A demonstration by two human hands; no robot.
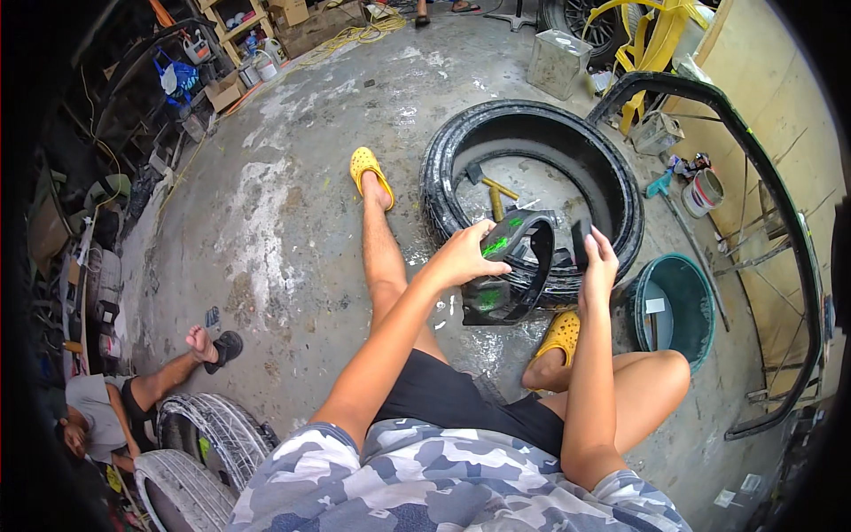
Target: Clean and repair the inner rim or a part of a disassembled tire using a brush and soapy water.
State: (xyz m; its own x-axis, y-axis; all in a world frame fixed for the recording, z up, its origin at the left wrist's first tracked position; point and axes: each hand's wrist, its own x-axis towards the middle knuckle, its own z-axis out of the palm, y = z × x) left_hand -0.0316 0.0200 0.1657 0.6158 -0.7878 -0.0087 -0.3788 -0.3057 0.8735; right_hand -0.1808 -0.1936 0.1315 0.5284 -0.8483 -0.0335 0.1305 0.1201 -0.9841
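Observation:
My left hand (474, 255) grips the upper left edge of a black curved plastic part (487, 301) that has bright green marks and a large opening. This part is tilted over the near rim of a big black tire (441, 168) lying flat on the floor. Raised just right of the part, my right hand (600, 266) has its fingers closed around a flat, dark rectangular piece (581, 245), whose kind I cannot make out. Inside the tire's ring are a dark-headed tool (474, 173) and a yellow-brown handle (496, 204).
A green bucket (709, 306) stands by my right knee. Behind it lie a long pole (696, 244), a paint pail (703, 192) and a large black frame (802, 257). At lower left, another person (93, 403) sits beside two tires (177, 483). A metal can (558, 64) stands beyond the tire.

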